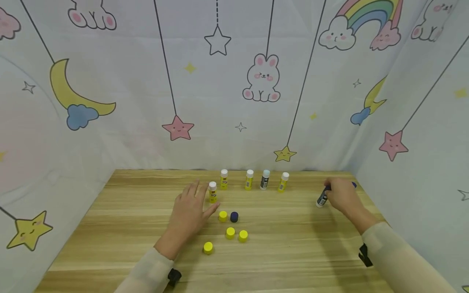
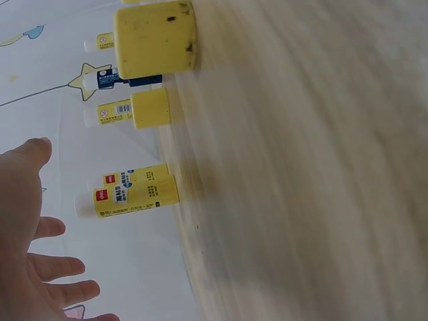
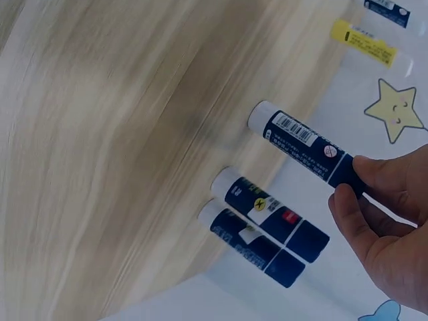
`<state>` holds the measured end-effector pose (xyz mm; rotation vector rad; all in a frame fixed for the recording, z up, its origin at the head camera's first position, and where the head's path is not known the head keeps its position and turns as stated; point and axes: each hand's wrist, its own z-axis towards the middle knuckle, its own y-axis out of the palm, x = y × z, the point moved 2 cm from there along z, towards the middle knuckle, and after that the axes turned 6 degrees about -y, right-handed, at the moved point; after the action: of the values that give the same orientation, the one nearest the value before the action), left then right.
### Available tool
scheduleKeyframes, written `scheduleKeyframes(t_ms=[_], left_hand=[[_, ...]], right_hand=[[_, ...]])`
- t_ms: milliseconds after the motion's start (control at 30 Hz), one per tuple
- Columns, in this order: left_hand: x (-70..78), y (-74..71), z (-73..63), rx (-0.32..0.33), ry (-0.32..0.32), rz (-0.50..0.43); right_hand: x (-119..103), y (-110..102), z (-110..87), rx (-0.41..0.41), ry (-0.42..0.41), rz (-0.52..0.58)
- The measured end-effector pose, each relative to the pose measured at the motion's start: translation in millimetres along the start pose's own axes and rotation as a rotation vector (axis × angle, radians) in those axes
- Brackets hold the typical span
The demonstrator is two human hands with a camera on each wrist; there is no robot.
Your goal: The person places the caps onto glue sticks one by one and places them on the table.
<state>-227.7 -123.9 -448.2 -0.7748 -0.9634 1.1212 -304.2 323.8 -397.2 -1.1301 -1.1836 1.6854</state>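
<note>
At the right of the table, my right hand (image 1: 344, 197) pinches the dark blue cap end of a navy glue stick (image 3: 301, 147) between thumb and fingers. Its white base points down, close over the wood. Two more capped navy glue sticks (image 3: 277, 214) stand beside it in the right wrist view, mostly hidden by the hand in the head view. My left hand (image 1: 188, 209) has its fingers spread and holds nothing. Just right of its fingertips stands an upright yellow glue stick (image 1: 213, 194) with its white top bare.
Along the back stand three more uncapped yellow sticks, one a yellow glue stick (image 1: 249, 181), and an uncapped navy glue stick (image 1: 265, 181). Several loose yellow caps (image 1: 230, 233) and one dark blue cap (image 1: 234, 217) lie mid-table. A patterned curtain (image 1: 234, 101) hangs behind.
</note>
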Motion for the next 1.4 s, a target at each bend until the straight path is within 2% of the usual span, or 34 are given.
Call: scheduleKeyframes(t_ms=[267,533,933,1133,1333,1400], left_hand=[[-2.7,1.7,-0.4,0.009,-0.005,0.006],[-2.2,3.7,-0.8,-0.014,-0.021,0.043],[2.4,0.7,-3.0,-0.043,-0.035,0.048],[10.2,-4.7,-5.3,-0.019,-0.001,0.017],[22.3,-9.8,-4.6,0.06,0.072,-0.023],[26.1,-9.7,-5.2,0.066,0.091,-0.03]], right_hand=[[13.6,-2.7,2.9,0.01,-0.007,-0.085],[10.5,-0.3,1.9,0.009,-0.011,-0.139],[4.1,-5.4,-3.0,0.073,-0.037,-0.181],[-18.0,-2.8,-4.9,0.14,-0.042,-0.142],[-54.4,20.6,-0.4,0.133,-0.023,-0.047],[-65.4,29.9,2.1,0.129,-0.017,-0.029]])
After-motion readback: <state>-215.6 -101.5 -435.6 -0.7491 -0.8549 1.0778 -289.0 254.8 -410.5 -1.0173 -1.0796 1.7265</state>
